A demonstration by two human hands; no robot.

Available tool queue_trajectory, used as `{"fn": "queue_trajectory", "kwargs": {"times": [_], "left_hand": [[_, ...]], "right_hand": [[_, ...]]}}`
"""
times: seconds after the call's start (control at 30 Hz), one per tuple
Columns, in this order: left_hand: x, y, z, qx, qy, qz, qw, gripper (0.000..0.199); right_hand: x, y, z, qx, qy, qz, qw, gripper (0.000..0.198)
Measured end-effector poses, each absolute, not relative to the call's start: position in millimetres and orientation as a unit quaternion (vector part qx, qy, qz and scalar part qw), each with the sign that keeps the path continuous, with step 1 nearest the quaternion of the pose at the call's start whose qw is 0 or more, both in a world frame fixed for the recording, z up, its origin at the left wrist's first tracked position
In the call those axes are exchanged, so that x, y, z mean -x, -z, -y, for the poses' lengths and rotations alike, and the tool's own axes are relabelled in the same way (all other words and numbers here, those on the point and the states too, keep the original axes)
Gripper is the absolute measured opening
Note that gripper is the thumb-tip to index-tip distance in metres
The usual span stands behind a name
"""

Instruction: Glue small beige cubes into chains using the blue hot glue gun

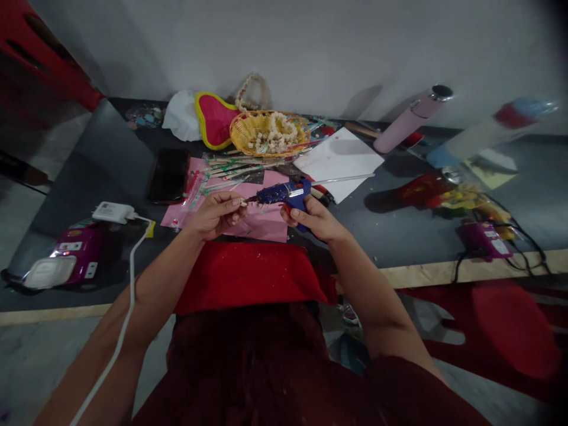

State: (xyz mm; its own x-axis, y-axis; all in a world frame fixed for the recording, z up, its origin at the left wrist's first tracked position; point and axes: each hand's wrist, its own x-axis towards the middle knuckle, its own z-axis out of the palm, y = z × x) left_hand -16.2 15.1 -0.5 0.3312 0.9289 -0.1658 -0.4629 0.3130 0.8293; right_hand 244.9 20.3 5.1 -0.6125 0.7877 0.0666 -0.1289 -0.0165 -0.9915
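Observation:
My right hand (313,218) is closed around the handle of a blue hot glue gun (279,193), its nozzle pointing left. A clear glue stick (344,178) sticks out of the gun's back end. Between the fingertips of my left hand (219,214) is a small pale piece (243,203), pinched right at the nozzle tip; its kind is too small to tell. Under both hands lie pink paper sheets (266,228). Just beyond are thin sticks in clear plastic wrappers (226,167).
A yellow basket (237,139) holds a pale beaded string (284,130). White paper (350,157), a phone (168,174), a pink flask (406,125) and a blurred bottle (483,133) stand around. Purple power sockets (84,251) sit left; a white cable (132,278) crosses my left arm.

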Motion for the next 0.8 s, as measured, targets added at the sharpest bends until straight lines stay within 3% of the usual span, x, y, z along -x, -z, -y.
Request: {"fn": "queue_trajectory", "kwargs": {"times": [0.8], "left_hand": [[15.7,-4.4,-13.3,-0.349,-0.469,-0.342,0.736,0.031]], "right_hand": [[-246.2,-6.4,-22.1,0.278,-0.641,0.626,0.347,0.033]]}}
